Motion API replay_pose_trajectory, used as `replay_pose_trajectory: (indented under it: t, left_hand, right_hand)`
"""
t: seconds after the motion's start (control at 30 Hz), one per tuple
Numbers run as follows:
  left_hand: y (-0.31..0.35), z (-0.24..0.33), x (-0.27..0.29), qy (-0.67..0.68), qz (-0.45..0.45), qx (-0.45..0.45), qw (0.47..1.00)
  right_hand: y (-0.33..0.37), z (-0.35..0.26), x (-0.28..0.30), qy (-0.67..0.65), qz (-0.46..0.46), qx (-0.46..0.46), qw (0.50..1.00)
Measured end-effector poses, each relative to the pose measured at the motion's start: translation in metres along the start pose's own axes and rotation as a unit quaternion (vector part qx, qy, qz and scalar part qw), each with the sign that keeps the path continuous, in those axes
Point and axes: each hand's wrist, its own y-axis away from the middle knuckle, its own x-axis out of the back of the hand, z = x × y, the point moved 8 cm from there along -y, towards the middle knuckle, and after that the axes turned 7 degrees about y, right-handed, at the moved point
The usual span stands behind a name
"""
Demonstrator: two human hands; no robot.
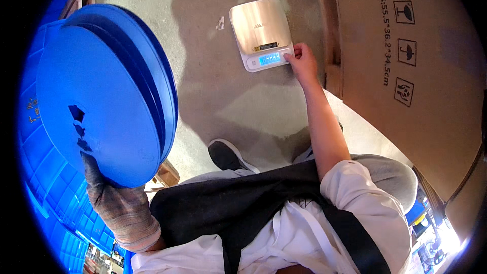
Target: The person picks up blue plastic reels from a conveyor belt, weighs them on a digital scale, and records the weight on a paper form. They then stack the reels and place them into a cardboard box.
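Observation:
My left hand (119, 200), in a grey-brown knit glove, grips large round blue discs (109, 116) layered face to face. Its thumb lies on the front face below several dark cut-outs; the other fingers are hidden behind. A flat digital scale (262, 28) with a metal-coloured plate and white front panel rests on the floor. My bare right hand (304, 65) is closed at the scale's near right corner, thumb on the panel beside the lit blue display (270, 58) and fingers along the side. Nothing sits on the scale's plate.
A big cardboard carton (416, 71) stands on the right, with a wooden edge (331, 35) beside it. Blue stacked goods (48, 157) fill the left side. A small scrap (220, 23) lies on the concrete floor (203, 91). My shoe (225, 155) is below the scale.

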Motion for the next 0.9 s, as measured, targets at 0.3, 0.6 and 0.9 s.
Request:
replay_pose_trajectory:
  t: [0.3,0.6,0.9]
  left_hand:
    - [0.012,0.006,-0.018,-0.036,-0.121,-0.059,0.990]
    - [0.023,-0.010,-0.017,0.039,-0.092,0.073,0.992]
    - [0.035,-0.010,-0.017,-0.077,-0.071,-0.010,0.994]
  right_hand:
    - [0.005,0.008,0.009,-0.164,0.018,-0.043,0.985]
    - [0.130,-0.207,-0.001,-0.409,-0.203,0.143,0.878]
    - [0.180,-0.239,-0.021,-0.607,-0.386,0.105,0.687]
